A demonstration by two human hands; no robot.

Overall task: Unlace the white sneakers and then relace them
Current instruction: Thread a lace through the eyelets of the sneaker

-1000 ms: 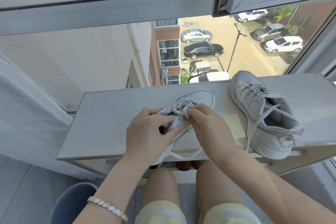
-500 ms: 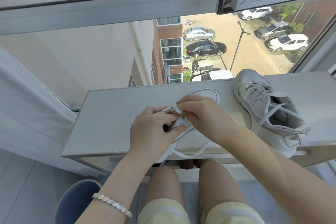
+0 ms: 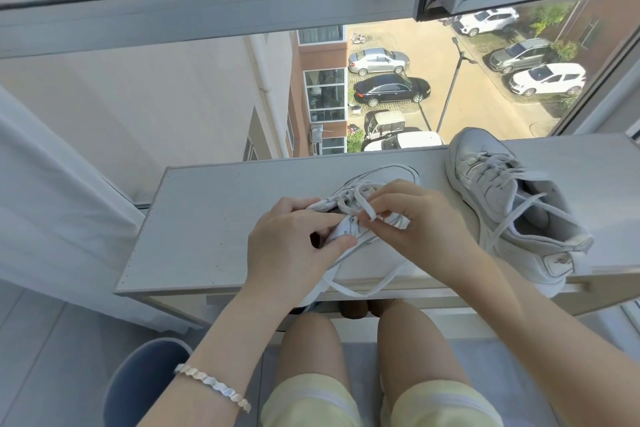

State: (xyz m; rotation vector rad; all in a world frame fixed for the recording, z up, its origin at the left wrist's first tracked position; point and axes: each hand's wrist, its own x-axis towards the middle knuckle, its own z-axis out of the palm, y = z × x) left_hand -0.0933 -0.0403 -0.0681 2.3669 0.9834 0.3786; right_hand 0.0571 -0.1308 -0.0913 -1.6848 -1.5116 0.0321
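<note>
A white sneaker (image 3: 377,184) lies on the grey ledge (image 3: 214,218) in front of me, toe pointing away. My left hand (image 3: 294,246) grips its tongue and collar near the heel. My right hand (image 3: 412,218) pinches a loop of the white lace (image 3: 363,206) over the eyelets. Loose lace ends (image 3: 367,288) hang over the ledge's front edge. The second white sneaker (image 3: 512,204) stands to the right, laced, its lace ends loose.
A window with a grey frame (image 3: 207,10) rises right behind the ledge, looking down on parked cars. A white curtain (image 3: 52,201) hangs at the left. A blue bin (image 3: 142,381) stands on the floor by my left knee.
My right hand moved up the sneaker toward the toe, then drew back with a loop of lace pulled up. My left hand kept its hold.
</note>
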